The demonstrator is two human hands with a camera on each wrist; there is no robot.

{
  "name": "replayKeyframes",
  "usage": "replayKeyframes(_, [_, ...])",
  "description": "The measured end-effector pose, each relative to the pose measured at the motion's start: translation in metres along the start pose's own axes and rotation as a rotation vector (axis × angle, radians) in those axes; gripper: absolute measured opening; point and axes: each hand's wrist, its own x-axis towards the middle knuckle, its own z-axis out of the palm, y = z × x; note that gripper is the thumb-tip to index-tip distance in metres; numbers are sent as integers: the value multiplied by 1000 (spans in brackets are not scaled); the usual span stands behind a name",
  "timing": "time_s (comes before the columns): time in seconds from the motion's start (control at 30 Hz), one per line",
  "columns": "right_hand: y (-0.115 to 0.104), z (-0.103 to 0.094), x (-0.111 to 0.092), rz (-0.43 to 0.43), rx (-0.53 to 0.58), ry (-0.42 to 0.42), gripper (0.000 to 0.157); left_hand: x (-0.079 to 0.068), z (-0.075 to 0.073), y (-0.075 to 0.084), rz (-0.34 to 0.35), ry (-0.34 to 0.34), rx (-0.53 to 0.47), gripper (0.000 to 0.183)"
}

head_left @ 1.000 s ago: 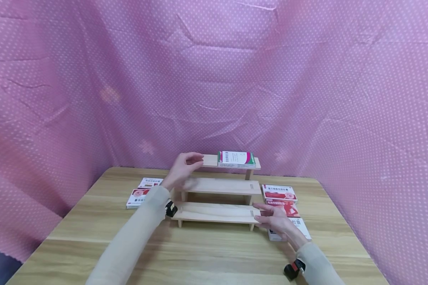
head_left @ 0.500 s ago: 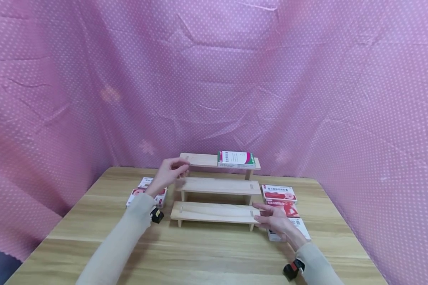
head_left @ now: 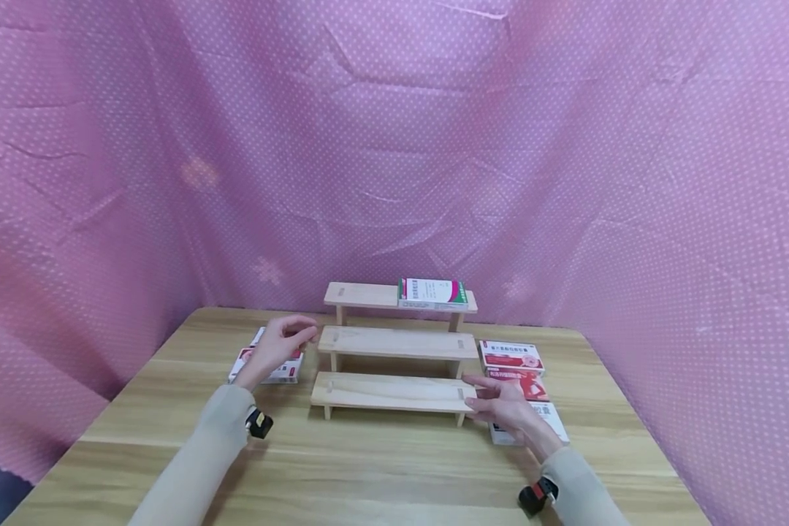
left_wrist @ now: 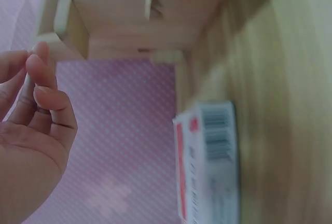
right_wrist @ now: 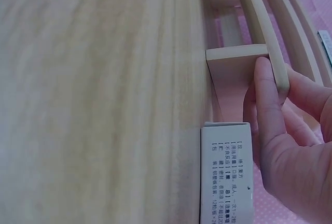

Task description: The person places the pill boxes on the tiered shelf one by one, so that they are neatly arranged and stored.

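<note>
The three-tiered, pale wooden rack stood before you; your right hand pinched its lowest shelf, probably steadying it. Your left hand, loosely curled, held nothing. The flat white-green-magenta cardboard box lay on the top shelf.

My wooden surface carries a three-tier shelf; on its top tier lies one green-edged box; two boxes lie at my left; three boxes, at my right.

a pink, white-dotted cloth hangs behind a wood-grained table.
</note>
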Motion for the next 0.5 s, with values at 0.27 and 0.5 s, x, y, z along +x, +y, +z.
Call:
replayKeyframes(0.27, [1,-4,0,6,2,-1,54,-10,-15,-24,12,-5,28,31])
replayKeyframes(0.5, [2,-2,2,-1,12,-9,55,-21,-42,-47,-5,-17,188,35])
